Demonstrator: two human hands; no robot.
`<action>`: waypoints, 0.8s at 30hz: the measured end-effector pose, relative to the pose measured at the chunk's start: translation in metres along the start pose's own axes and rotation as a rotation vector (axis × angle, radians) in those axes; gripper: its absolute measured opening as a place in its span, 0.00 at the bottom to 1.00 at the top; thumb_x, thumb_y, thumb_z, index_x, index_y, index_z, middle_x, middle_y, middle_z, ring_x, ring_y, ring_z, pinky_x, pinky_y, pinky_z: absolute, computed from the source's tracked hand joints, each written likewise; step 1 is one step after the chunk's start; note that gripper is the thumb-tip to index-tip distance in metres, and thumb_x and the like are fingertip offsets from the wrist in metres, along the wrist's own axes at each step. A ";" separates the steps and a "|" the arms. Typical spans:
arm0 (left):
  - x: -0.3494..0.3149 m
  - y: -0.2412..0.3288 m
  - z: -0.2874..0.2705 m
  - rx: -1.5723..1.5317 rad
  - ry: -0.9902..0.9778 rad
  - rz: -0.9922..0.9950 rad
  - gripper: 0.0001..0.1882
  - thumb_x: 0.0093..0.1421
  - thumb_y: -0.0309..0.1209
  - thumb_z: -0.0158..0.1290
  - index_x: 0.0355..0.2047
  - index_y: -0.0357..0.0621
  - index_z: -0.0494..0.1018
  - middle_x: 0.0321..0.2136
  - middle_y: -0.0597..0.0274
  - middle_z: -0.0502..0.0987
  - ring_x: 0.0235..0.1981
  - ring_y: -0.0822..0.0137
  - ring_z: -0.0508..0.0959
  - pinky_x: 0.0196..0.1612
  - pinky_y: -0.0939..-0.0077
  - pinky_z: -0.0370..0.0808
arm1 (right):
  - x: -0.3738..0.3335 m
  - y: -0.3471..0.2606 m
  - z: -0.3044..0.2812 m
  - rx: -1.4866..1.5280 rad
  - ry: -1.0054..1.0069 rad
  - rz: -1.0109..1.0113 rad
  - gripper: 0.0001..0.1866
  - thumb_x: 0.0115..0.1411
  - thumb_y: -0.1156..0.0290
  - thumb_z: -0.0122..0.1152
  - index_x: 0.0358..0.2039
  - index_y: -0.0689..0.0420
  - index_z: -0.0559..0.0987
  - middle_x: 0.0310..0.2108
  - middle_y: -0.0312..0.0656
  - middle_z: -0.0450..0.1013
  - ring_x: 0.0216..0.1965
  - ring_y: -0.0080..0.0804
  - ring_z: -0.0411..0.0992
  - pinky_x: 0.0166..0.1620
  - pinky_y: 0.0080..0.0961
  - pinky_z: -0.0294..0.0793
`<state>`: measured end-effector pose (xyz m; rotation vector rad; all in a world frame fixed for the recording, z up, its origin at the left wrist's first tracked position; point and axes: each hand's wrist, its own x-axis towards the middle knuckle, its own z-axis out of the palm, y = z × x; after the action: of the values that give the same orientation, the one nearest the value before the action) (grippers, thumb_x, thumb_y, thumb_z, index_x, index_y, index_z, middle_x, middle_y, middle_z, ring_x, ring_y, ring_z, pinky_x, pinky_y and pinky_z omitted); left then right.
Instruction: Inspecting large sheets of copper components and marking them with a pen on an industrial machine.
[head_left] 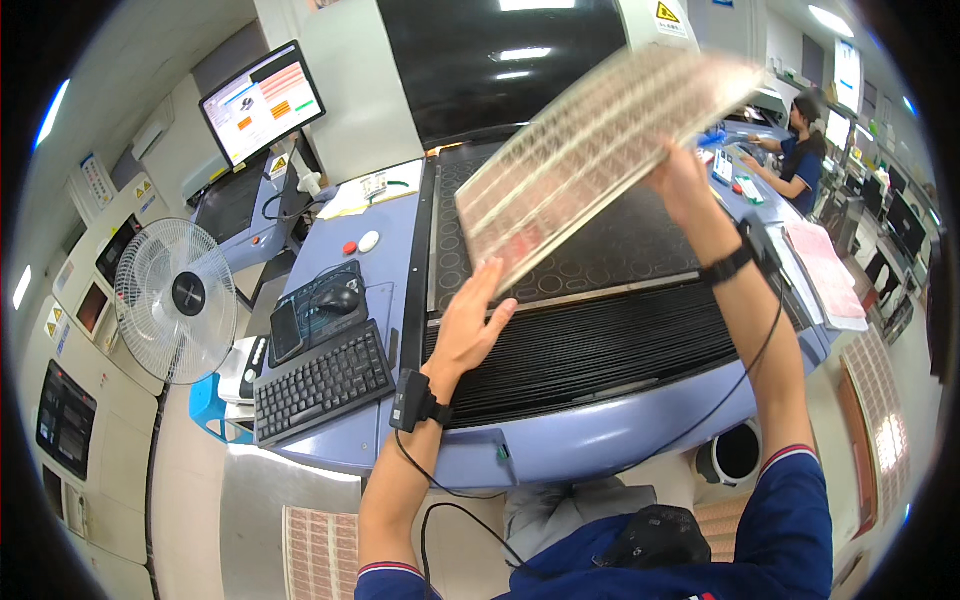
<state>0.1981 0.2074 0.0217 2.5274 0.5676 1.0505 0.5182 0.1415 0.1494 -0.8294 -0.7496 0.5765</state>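
Note:
A thin panel [600, 150] printed with rows of small pinkish patterns is held up at a tilt over the dark bed [590, 245] of a machine. It is smeared by motion toward its top. My right hand [684, 182] grips the near right edge, with some fingers hidden by the panel. At the lower left corner, my left hand [472, 325] has its fingers stretched out and its thumb apart. Its fingertips meet or overlap the panel's edge; I cannot tell if they press on it. Straps with small dark devices circle both wrists.
Left of the bed are a keyboard [325, 383], a mouse [338, 300], red and white buttons and a monitor [263, 103]. A fan [178, 300] stands beyond. Similar panels [322, 550] lie low at left and right. Cables hang from my wrists. A co-worker [800, 160] sits at far right.

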 end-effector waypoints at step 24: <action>-0.014 -0.016 0.007 0.547 -0.408 -0.472 0.36 0.66 0.55 0.35 0.63 0.39 0.55 0.63 0.38 0.53 0.66 0.45 0.51 0.66 0.45 0.42 | -0.091 0.096 -0.082 -1.445 -0.550 -0.063 0.18 0.63 0.59 0.51 0.44 0.62 0.70 0.36 0.52 0.75 0.42 0.55 0.72 0.56 0.51 0.60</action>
<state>0.1905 0.2139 0.0016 2.7129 1.3787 0.2125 0.5109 0.0942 0.0017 -1.9874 -1.7423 0.1020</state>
